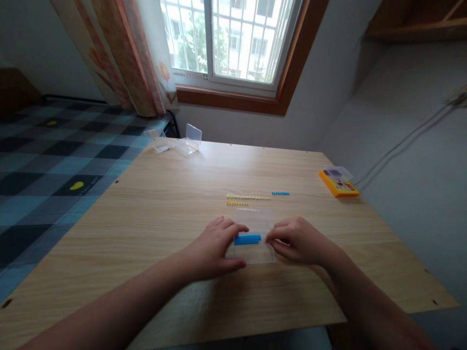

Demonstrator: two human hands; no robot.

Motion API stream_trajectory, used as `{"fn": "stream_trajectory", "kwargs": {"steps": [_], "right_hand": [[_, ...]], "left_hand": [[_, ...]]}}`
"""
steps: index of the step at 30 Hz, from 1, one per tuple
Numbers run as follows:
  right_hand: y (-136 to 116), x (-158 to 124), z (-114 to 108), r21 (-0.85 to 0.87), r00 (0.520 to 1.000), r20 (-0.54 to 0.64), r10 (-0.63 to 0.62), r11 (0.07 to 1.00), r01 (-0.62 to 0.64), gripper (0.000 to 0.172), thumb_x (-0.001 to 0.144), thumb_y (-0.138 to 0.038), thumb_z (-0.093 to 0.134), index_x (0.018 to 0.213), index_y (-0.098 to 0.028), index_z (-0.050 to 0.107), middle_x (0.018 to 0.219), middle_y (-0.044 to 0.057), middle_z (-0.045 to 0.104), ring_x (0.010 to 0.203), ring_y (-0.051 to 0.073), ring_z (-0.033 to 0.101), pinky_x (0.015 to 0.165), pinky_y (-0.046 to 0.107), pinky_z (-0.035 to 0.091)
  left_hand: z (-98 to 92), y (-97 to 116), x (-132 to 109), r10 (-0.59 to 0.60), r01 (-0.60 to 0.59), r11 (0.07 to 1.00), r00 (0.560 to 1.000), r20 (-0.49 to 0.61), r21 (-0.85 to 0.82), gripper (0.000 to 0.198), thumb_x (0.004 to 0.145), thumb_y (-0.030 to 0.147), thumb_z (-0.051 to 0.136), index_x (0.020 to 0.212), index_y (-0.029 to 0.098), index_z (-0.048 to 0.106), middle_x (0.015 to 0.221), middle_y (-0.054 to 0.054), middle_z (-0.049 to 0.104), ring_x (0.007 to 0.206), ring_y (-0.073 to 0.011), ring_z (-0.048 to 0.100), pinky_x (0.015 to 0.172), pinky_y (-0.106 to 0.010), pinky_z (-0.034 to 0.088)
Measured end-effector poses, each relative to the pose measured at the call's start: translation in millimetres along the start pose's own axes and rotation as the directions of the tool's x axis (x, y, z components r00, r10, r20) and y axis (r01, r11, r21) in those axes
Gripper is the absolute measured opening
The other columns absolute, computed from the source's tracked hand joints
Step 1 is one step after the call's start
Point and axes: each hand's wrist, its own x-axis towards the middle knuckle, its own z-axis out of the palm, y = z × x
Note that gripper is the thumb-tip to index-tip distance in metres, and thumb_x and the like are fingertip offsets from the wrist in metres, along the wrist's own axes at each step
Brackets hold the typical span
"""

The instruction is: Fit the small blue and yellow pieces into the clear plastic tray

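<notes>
A small clear plastic box (255, 255) lies open on the wooden table (164, 209), its lid (259, 216) folded back. Inside it sits a row of blue pieces (248, 239). My left hand (215, 248) grips the box's left side, fingers curled over the blue row and thumb along the front edge. My right hand (297, 240) pinches at the right end of the blue row, fingers pressed together. Just beyond the box lie two rows of yellow pieces (248, 197) and a short blue row (280, 193).
An orange case with a clear lid (338, 182) sits near the table's right edge. Two clear plastic boxes (186, 141) stand open at the far left corner. A bed with a checked blue cover (54, 155) adjoins the table on the left; a window and wall lie behind.
</notes>
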Motion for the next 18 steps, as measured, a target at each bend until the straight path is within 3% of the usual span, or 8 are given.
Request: {"fn": "stream_trajectory", "kwargs": {"steps": [7, 18], "right_hand": [[-3.9, 5.7, 7.9, -0.030, 0.997, 0.050, 0.051, 0.998, -0.049, 0.020, 0.090, -0.016, 0.058, 0.089, -0.022, 0.077, 0.080, 0.000, 0.073, 0.069, 0.013, 0.063, 0.065, 0.025, 0.037], [-4.8, 6.3, 13.6, -0.047, 0.997, 0.033, 0.074, 0.996, -0.073, 0.020, 0.091, -0.015, 0.057, 0.088, -0.021, 0.076, 0.084, 0.001, 0.075, 0.073, 0.014, 0.064, 0.068, 0.026, 0.039]], "left_hand": [[-0.8, 1.0, 0.4, -0.002, 0.002, 1.000, 1.000, -0.005, 0.002, 0.057, 0.078, 0.037, 0.082, 0.129, 0.023, 0.060, 0.127, -0.009, 0.063, 0.123, -0.0312, 0.055, 0.114, -0.052, 0.038], [0.7, 0.6, 0.5, -0.005, 0.005, 1.000, 1.000, -0.016, -0.003, 0.057, 0.078, 0.038, 0.081, 0.129, 0.023, 0.061, 0.127, -0.010, 0.063, 0.124, -0.0318, 0.055, 0.114, -0.053, 0.038]]}}
